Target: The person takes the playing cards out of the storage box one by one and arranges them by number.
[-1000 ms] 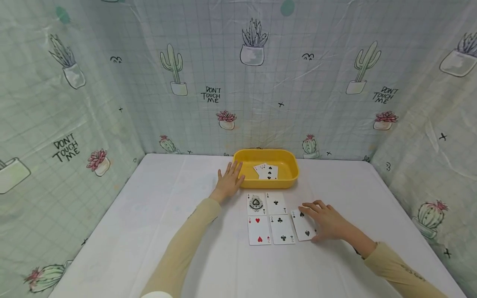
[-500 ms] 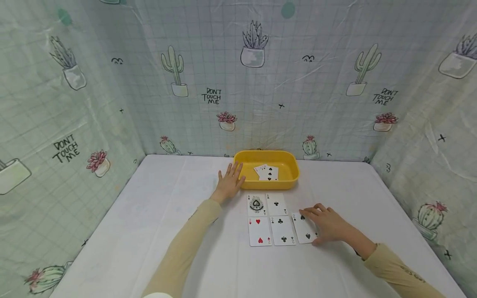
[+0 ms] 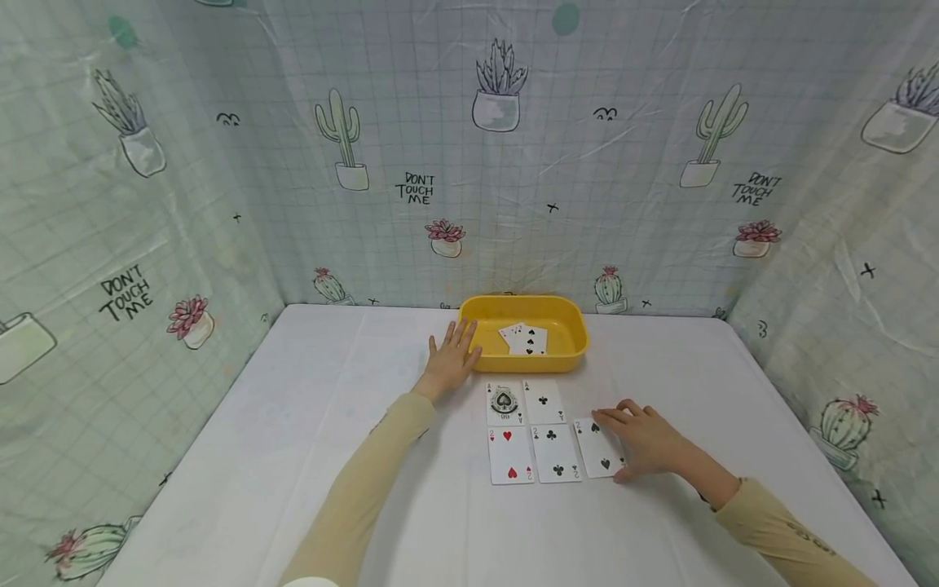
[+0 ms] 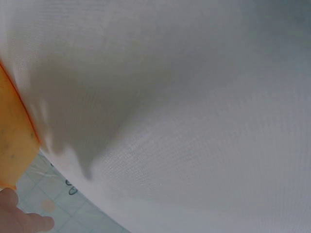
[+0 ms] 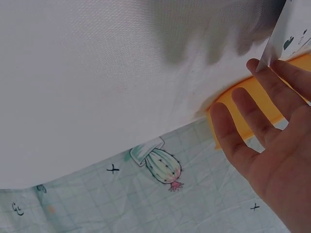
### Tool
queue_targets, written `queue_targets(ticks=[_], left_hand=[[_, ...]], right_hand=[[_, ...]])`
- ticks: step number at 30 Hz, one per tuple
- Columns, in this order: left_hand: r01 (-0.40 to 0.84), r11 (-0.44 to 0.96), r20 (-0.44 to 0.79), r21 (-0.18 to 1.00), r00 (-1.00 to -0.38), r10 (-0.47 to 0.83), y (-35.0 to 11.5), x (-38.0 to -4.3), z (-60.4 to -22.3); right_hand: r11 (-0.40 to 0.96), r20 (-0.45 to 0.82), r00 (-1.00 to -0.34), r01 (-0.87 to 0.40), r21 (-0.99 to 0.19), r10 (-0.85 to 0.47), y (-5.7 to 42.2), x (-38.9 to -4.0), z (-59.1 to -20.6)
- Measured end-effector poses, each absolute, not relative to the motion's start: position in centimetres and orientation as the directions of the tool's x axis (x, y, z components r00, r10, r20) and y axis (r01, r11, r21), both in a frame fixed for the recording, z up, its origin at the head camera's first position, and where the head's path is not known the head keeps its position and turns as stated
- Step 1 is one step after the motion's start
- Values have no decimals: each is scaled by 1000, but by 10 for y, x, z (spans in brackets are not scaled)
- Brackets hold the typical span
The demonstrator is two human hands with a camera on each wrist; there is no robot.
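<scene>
seemingly, the weak point is the two of spades (image 3: 600, 448), which lies at the right end of the lower row, just beside the two of clubs (image 3: 555, 453) and slightly askew to it. the right hand (image 3: 651, 442) pinches it lightly across its length, index finger at the top edge, thumb near the lower right corner — a wide, fingertip hold. squeezed harder, so thin a card would likely bow and flick free; let go unevenly, it could twist further. pushed left, its edge might ride over the two of clubs and nudge that into the two of hearts (image 3: 511, 456). whether it lies fully flat cannot be told.

the left hand (image 3: 447, 364) rests on the left rim of the yellow tray (image 3: 524, 363), fingers straight and spread, gripping nothing. leaning there could tip the tray or shove it toward the person, into the ace of spades (image 3: 504, 404) and ace of clubs (image 3: 543, 403) — both sit just below its front wall.
</scene>
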State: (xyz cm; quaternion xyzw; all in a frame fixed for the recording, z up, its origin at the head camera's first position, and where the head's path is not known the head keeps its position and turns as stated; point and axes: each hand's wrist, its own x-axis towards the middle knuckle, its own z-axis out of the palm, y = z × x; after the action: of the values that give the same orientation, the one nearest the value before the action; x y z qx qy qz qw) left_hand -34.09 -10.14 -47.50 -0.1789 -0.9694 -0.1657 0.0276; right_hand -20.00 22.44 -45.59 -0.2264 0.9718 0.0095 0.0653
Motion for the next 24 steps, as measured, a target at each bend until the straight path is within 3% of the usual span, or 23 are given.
queue_targets(ticks=[24], left_hand=[[352,883,114,311,-936,334,-101,-338,-473]], right_hand=[[897,-188,-881,-441,-10,-435,224,-201,-451]])
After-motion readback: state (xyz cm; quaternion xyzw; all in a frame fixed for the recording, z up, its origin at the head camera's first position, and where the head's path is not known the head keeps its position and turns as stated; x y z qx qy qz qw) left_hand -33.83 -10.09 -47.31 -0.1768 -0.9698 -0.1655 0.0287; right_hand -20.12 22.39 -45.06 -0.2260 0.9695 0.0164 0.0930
